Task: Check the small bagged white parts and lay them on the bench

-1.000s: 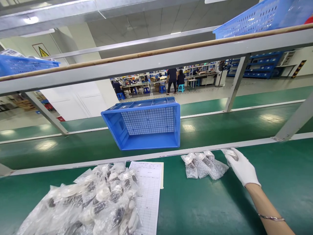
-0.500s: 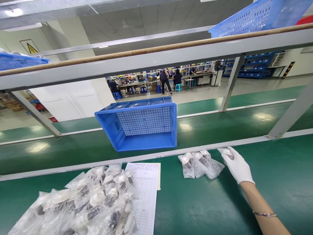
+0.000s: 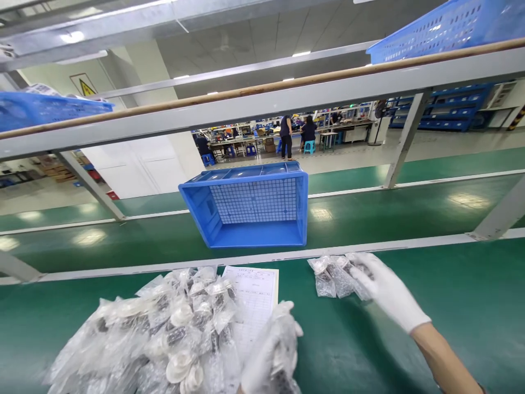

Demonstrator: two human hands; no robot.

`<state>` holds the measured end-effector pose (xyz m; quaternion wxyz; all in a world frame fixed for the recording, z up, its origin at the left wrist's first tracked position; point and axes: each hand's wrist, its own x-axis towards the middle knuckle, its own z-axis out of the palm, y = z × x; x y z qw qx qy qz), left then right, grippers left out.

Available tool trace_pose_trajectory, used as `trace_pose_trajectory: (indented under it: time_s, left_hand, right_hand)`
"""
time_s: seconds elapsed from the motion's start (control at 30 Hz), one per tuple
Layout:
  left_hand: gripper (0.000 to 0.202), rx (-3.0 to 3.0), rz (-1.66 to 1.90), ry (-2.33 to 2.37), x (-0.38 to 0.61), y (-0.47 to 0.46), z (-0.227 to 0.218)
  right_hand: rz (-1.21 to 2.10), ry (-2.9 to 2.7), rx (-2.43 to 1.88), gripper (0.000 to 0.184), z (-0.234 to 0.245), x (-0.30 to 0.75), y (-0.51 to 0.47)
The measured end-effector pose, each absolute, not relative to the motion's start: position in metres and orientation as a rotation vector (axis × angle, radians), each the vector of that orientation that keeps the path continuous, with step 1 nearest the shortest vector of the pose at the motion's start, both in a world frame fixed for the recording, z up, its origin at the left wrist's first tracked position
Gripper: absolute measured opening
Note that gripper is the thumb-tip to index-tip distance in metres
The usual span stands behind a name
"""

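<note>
My left hand (image 3: 268,347), white-gloved and somewhat blurred, is closed around a clear-bagged part near the bottom centre, over the edge of a printed form (image 3: 254,293). My right hand (image 3: 385,287), also gloved, has its fingers curled on the right end of a short row of bagged parts (image 3: 338,273). Those parts have pale round tops and dark sections inside clear plastic. A large heap of similar bagged parts (image 3: 164,328) covers the left front of the green table. What the parts are exactly cannot be made out through the plastic.
A blue crate (image 3: 246,235) rests on its side behind the white table rail (image 3: 172,267). Overhead runs a shelf bar (image 3: 262,98) with blue baskets at both ends. Slanted posts (image 3: 406,142) hold it up. People sit and stand far off.
My left hand has come into view at the bottom, holding a bagged part. My right hand has moved left onto the row's end. The view has shifted slightly left.
</note>
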<state>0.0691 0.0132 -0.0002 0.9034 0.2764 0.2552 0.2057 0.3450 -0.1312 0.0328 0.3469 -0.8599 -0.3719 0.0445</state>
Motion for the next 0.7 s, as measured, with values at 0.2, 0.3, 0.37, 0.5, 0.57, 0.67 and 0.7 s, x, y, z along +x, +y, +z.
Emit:
trace_pose_trajectory:
  time_s: [0.2,0.3,0.37,0.5,0.57,0.67,0.7]
  left_hand:
    - [0.052,1.014,0.272,0.232,0.120,-0.020,0.041]
    - [0.052,1.121,0.288,0.229,0.132,-0.028,0.039]
    - [0.057,1.151,0.272,0.252,0.135,-0.029,0.026]
    - [0.078,0.857,0.070,0.362,0.137,-0.021,-0.003]
    - [0.074,0.670,0.105,0.432,0.136,-0.014,-0.008]
    - [0.052,0.482,0.245,0.499,0.137,-0.006,-0.006]
    - [0.047,0.440,0.266,0.519,0.137,-0.004,-0.003]
  right_hand:
    - [0.894,-1.311,-1.757,0.073,0.050,0.244,-0.123]
    - [0.827,-1.272,-1.751,0.058,0.052,0.231,-0.127]
    - [0.819,-1.208,-1.708,0.054,0.050,0.243,-0.136]
    - [0.471,-0.904,-1.950,0.058,0.046,0.321,-0.161]
    - [0.246,-0.782,-2.053,0.064,0.045,0.375,-0.171]
    - [0.005,-0.692,-2.195,0.063,0.038,0.440,-0.174]
    - [-0.002,-0.717,-2.223,0.058,0.034,0.454,-0.171]
